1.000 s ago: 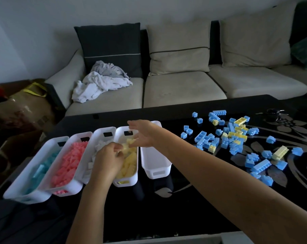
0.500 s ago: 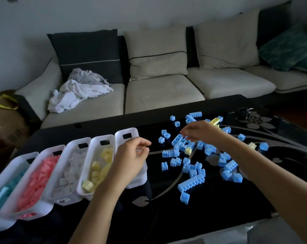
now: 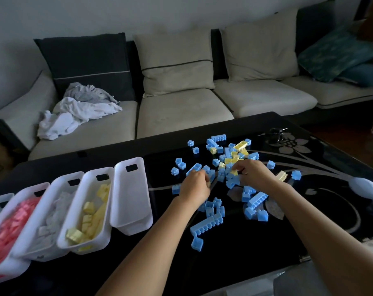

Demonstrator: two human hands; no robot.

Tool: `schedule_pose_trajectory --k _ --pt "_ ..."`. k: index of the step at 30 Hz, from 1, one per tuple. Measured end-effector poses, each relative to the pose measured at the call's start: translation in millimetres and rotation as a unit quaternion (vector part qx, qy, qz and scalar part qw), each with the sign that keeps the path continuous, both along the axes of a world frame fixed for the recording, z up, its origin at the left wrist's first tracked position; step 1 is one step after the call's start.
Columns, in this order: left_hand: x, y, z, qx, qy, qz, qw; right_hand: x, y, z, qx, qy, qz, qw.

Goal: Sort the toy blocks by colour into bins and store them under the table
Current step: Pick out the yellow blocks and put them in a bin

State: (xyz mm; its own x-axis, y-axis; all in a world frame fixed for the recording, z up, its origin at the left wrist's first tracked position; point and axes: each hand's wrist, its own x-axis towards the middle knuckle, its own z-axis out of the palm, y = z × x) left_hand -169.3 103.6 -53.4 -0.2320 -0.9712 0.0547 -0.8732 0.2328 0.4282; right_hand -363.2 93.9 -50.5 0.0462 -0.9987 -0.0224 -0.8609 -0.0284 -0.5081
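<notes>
Loose blue and yellow blocks lie scattered over the right half of the black glass table. My left hand rests curled, knuckles up, on the pile's left edge, and its fingertips are hidden. My right hand pinches a small yellow block in the middle of the pile. A row of white bins stands on the left. There is an empty bin, a yellow-block bin, a white-block bin and a pink-block bin. A long blue block lies nearest me.
A pale oval object sits near the table's right edge and a dark bunch of keys near its far edge. Behind the table is a beige sofa with cushions and a heap of clothes.
Both hands left the yellow-block bin and moved right into the loose pile. The view swung right, so the bins now sit at the far left.
</notes>
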Motion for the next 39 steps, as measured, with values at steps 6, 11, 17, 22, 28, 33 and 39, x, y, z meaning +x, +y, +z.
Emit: schedule_pose_trajectory --k 6,11,17,22,28,33,39 --pt "-0.2 -9.2 -6.2 0.0 -0.011 0.015 1.0 1.8 -3.3 -7.1 -0.029 0.049 0.066 0.996" --pt "2.5 -14.4 4.9 0.002 0.029 0.02 0.999 -4.0 -3.3 -7.9 -0.04 0.016 0.061 0.997" --pt "-15.6 -36.9 35.2 0.21 0.335 0.106 0.912 -32.2 -6.2 1.3 -0.09 -0.086 -0.096 0.988" --pt "-36.7 -63.1 27.9 0.229 0.343 0.14 0.9 -33.2 -21.1 -8.4 -0.109 -0.041 -0.129 0.985" --pt "-55.9 -72.5 6.5 0.079 0.058 -0.001 0.995 -27.8 -26.9 -26.9 -0.08 0.067 -0.034 0.994" --pt "-64.4 -76.4 2.8 0.046 -0.004 -0.029 0.999 -29.9 -30.2 -28.6 -0.079 0.05 0.038 0.995" --pt "-58.2 -79.0 5.9 0.071 -0.001 -0.053 0.996 -32.2 -26.7 -25.9 -0.103 0.009 -0.013 0.995"
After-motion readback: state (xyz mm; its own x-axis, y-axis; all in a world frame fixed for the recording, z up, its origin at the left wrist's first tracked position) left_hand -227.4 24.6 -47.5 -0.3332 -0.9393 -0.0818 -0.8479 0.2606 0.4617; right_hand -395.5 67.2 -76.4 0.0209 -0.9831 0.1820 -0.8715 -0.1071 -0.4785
